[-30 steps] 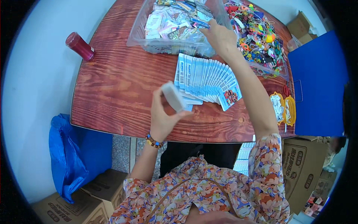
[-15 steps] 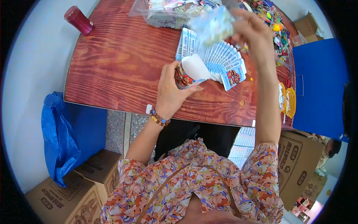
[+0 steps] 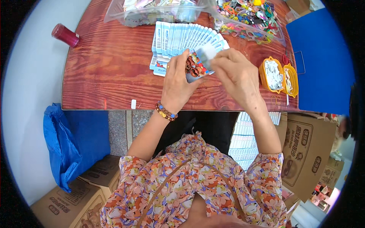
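Shirt (image 3: 190, 178) cloth with a floral print fills the near side, with one cardboard box (image 3: 310, 152) to its right and a blue bag (image 3: 64, 148) to its left. Between them and the tabletop (image 3: 110, 72), white and blue boxes (image 3: 245, 140) stand stacked at the right.

Just past the near edge, the left hand (image 3: 176, 81) is clamped on a printed packet (image 3: 195, 68), thumb below and fingers around its left side. The packet is tilted and foreshortened, so its long axis is hard to read. It lies up and to the right of the left palm, and directly left of the fingertips of the right hand (image 3: 241, 74), which are drawn close together at its upper right end. A blurred pale piece (image 3: 206, 53) shows there; whether the right hand grips it, I cannot tell. The left hand is the nearer of the two, being already around the packet.

Beyond the packet, cards (image 3: 184, 38) lie fanned and overlapping. Right of the right hand sit yellow baskets (image 3: 283, 78) with white bits inside, red scissors (image 3: 286, 59) just behind. Farthest are two clear tubs (image 3: 114, 14), side by side.
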Tool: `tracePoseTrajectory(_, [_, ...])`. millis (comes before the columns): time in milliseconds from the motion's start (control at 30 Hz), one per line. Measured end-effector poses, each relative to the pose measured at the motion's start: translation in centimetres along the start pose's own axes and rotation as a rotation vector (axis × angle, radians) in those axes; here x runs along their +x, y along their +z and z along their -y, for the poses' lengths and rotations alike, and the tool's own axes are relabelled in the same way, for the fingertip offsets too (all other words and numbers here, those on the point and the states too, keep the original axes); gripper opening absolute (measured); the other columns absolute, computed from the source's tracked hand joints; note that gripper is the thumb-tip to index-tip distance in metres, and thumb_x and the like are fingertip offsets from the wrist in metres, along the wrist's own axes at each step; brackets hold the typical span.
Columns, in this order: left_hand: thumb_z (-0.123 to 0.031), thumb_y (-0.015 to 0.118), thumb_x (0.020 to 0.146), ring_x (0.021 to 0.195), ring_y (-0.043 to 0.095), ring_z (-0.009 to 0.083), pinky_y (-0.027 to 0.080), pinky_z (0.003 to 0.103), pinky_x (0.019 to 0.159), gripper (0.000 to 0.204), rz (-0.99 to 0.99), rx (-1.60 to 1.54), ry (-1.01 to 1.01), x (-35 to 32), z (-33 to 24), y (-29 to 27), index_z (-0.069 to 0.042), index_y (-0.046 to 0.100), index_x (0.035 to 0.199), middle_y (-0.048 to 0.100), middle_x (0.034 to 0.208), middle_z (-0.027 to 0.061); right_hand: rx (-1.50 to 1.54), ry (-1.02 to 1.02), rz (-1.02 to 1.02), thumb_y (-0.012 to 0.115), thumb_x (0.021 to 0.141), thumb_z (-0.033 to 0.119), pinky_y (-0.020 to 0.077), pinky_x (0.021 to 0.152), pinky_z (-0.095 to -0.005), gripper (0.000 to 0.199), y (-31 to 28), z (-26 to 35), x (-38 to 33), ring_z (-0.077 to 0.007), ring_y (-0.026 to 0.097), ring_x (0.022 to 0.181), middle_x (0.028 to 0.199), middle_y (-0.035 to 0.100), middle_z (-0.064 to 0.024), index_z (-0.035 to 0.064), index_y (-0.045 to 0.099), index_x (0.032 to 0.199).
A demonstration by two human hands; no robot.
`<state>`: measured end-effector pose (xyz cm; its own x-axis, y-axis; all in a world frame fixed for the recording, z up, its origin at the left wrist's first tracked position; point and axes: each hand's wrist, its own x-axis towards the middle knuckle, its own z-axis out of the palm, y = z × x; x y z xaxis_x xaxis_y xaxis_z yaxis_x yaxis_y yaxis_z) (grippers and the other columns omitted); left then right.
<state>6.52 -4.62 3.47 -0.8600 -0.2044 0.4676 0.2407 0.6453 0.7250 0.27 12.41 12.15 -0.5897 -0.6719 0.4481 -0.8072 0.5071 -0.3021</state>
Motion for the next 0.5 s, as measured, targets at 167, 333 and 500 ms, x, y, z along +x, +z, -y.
tracePoseTrajectory(167, [-0.017, 0.088, 0.068, 0.108, 0.055, 0.0381, 0.048, 0.044, 0.091, 0.084, 0.038, 0.005, -0.024, 0.7, -0.7, 1.0, 0.003, 0.043, 0.136, 0.054, 0.116, 0.0208, 0.118, 0.107, -0.102, 0.068, 0.087, 0.008, 0.0431, 0.101, -0.0401, 0.021, -0.4, -2.3, -1.3, -0.0314, 0.049, 0.127, 0.132, 0.057, -0.0149, 0.0047, 0.071, 0.108])
tracePoseTrajectory(333, [-0.022, 0.087, 0.071, 0.108, 0.056, 0.038, 0.048, 0.043, 0.092, 0.08, 0.04, 0.019, 0.009, 0.7, -0.1, 0.9, 0.002, 0.044, 0.135, 0.055, 0.117, 0.0214, 0.159, 0.139, -0.147, 0.068, 0.088, 0.009, 0.0452, 0.099, -0.0402, 0.021, 0.1, -6.7, 0.5, -0.0321, 0.053, 0.124, 0.127, 0.061, -0.0151, 0.004, 0.07, 0.108])
tracePoseTrajectory(500, [-0.023, 0.088, 0.07, 0.107, 0.058, 0.0359, 0.049, 0.042, 0.091, 0.079, 0.122, -0.038, -0.063, 0.6, -0.8, 0.4, 0.0, 0.047, 0.134, 0.057, 0.116, 0.019, -0.105, 0.293, -0.097, 0.062, 0.091, 0.022, 0.0519, 0.086, -0.0434, 0.022, 0.7, -18.0, 8.7, -0.0349, 0.068, 0.098, 0.101, 0.071, -0.0152, 0.0083, 0.071, 0.106])
